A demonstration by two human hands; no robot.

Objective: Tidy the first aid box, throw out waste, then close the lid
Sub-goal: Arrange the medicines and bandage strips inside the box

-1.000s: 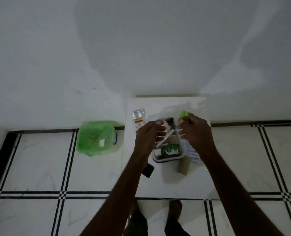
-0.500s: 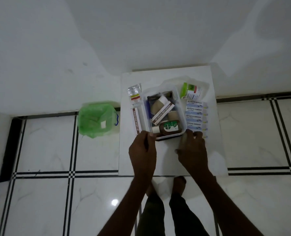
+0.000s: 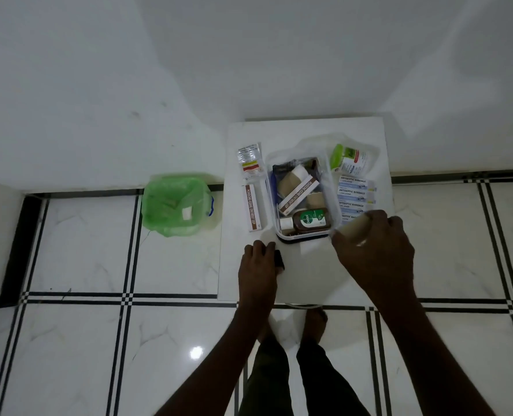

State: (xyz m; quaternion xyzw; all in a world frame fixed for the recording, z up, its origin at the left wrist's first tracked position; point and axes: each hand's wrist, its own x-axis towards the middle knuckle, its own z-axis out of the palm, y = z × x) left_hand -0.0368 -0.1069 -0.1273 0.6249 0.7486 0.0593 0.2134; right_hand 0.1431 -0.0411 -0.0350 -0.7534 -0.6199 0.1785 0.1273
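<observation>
Right now the first aid box sits open near the middle of the white tabletop, its long axis running away from the person toward the wall, and no lid can be picked out for certain. Inside lie a brown antiseptic bottle crosswise at the near end, an ointment carton slanted over some tan bandage rolls, and darker bits at the far end.

The right hand is curled round a pale roll at the box's near right corner, just beside the rim, so the open box lies ahead and to its left: a short move. The left hand rests on the tabletop in front of the box's near left corner, fingers bent over a small dark object; whether it truly grips it I cannot tell.

Loose things flank the box: a second ointment carton and a clear sachet on the left, a stack of antiseptic bandage packets and a green-lidded jar on the right. The green-lined bin stands on the floor off the tabletop's left edge, nearer the left hand. The front strip of tabletop gives room to work.
</observation>
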